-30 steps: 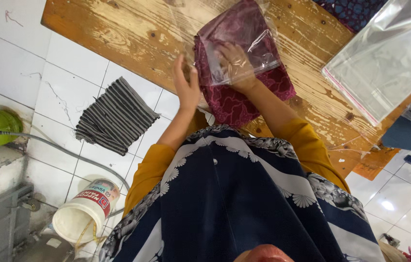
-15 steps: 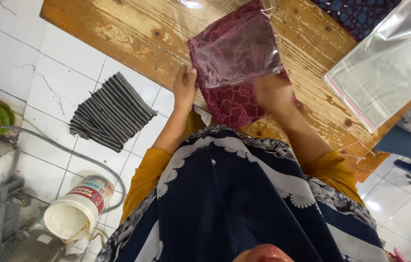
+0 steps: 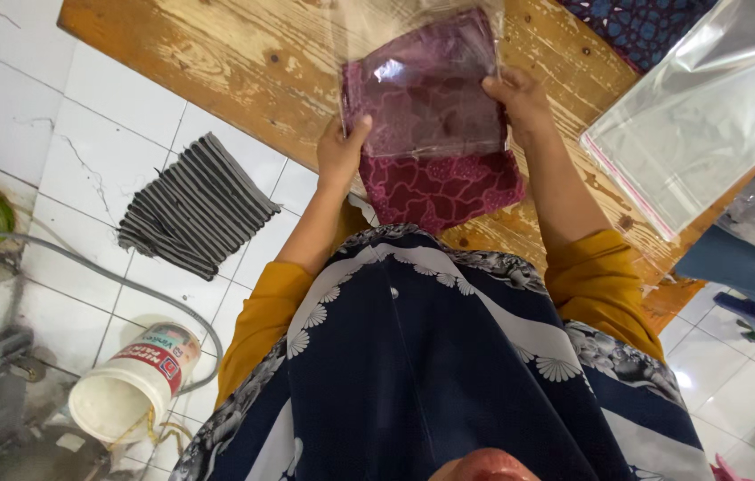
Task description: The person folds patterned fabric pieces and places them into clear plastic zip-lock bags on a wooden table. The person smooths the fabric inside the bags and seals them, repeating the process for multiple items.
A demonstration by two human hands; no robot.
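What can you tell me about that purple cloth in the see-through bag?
The maroon cloth is folded flat, with a lighter wavy pattern. Its upper part sits inside a shiny clear plastic bag; its lower part sticks out over the wooden table. The left hand and right hand hold the bag's sides, one each.

Small home garment-packing workshop, rough wooden worktop (image 3: 217, 62) standing on white tiled floor (image 3: 30, 98), clear bags (image 3: 707, 116) lying ready, folded cloth (image 3: 195, 205), bucket (image 3: 133, 383) and hose (image 3: 84, 267) sitting nearby
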